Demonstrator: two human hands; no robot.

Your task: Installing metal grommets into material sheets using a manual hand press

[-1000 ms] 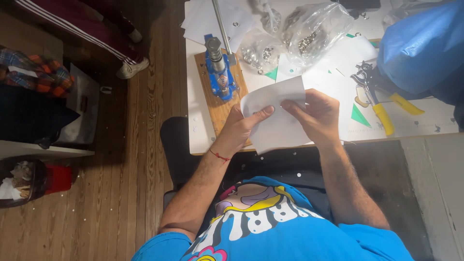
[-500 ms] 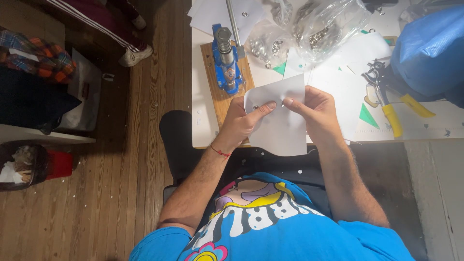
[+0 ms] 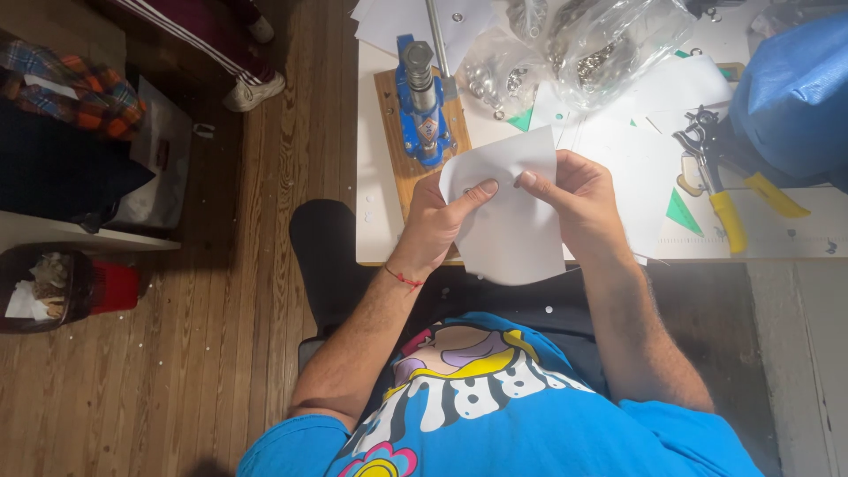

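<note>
Sheet: a white paper sheet (image 3: 512, 221) is up off the white table (image 3: 375, 221), held over the table's near edge; its top curls toward the blue hand press (image 3: 422, 102), its lower part hangs down past the edge

Left hand: the left hand (image 3: 439, 221) grips the sheet's left side, thumb laid across the front, fingers tucked behind; pinching the paper

Right hand: the right hand (image 3: 579, 199) grips the sheet's right side, thumb tip on the front close to the left thumb, fingers curled behind; pinching the paper too

Wrist: a red string bracelet (image 3: 405, 278) circles the left wrist, just below the sheet's left edge

Press: the blue hand press stands upright on a wooden board (image 3: 397, 150), just beyond the sheet's top left corner; whether paper and press touch, I cannot tell

Bags: clear plastic bags of metal rings (image 3: 583, 44) lie beyond the sheet, at the far side of the table

Pliers: yellow-handled punch pliers (image 3: 729, 190) lie to the right of the sheet, well apart from it, beside a blue bag (image 3: 795, 88)

Scraps: a green paper triangle (image 3: 680, 212) sits right of the sheet, near the pliers

Floor: a white sneaker (image 3: 252, 88) rests on the wooden floor, far left of the sheet
</note>
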